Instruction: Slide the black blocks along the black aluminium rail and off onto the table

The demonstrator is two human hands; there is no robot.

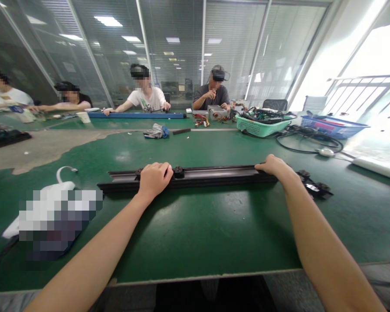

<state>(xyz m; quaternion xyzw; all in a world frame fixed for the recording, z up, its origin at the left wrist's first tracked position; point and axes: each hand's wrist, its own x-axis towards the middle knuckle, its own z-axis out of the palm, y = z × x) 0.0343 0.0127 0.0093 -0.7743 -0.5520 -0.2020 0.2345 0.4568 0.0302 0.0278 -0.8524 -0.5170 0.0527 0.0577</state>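
Note:
A long black metal rail (211, 174) with a channel along it lies crosswise on the green table (195, 234) in front of me. My left hand (155, 178) is closed over its left part, the fingers curled onto something in or on the channel that they hide. Just right of those fingers a small black block (179, 172) sits in the channel. My right hand (273, 167) grips the rail's right end, thumb toward the channel. Beyond that end lie small black parts (315, 185), partly behind my right forearm.
A blurred white and dark item (60, 212) lies left. Farther back are a crumpled cloth (156, 131), a short dark strip (181, 131), a green basket (263, 126) of cables, a blue basket (334, 125) and a black cable coil (308, 145). Several people sit across the table, one at a long blue bar (136, 115).

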